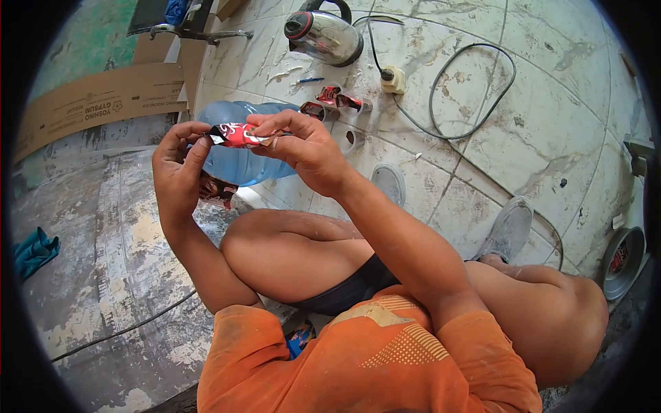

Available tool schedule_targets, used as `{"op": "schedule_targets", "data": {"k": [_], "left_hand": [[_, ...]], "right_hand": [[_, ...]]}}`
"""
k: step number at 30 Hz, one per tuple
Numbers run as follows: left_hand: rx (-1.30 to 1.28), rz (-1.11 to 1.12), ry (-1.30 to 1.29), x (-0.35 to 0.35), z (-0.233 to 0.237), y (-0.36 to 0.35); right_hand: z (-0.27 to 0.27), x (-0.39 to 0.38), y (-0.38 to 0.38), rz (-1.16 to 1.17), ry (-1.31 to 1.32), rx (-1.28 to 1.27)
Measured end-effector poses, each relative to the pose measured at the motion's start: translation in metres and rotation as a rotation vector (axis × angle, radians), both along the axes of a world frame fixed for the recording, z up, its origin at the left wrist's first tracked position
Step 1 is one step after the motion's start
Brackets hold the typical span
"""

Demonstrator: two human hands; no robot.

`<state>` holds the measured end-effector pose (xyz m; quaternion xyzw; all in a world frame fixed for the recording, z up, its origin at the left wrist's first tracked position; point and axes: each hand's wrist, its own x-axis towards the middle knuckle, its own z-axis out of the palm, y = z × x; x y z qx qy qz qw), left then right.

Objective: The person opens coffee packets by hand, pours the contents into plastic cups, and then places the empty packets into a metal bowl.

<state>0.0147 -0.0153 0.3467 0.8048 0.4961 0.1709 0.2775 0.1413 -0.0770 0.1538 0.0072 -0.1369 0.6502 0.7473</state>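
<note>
A small red sachet [241, 135] with white lettering is stretched between my two hands. My left hand [180, 168] pinches its silvery left end between thumb and fingers. The fingers of my right hand [306, 148] close on its right end. Just behind and below the sachet lies a large translucent blue water bottle [237, 165] on its side. Beneath the bottle, a dark brown and red packet [217, 191] is partly covered by it. Cups [351, 139] and red packets [329, 95] stand on the tiles beyond my right hand.
An electric kettle [323, 38] is at the top, near a power socket [393, 79] with a looping black cable [515, 72]. Cardboard [96, 103] lies at the upper left, a teal cloth [36, 253] at the far left, and a round grey container [624, 263] at the right.
</note>
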Motion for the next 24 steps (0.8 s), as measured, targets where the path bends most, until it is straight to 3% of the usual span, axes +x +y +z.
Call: {"op": "schedule_targets", "data": {"k": [24], "left_hand": [[-0.005, -0.058, 0.058, 0.0033, 0.0023, -0.0045]], "right_hand": [[-0.0011, 0.008, 0.0012, 0.042, 0.106, 0.016]]}}
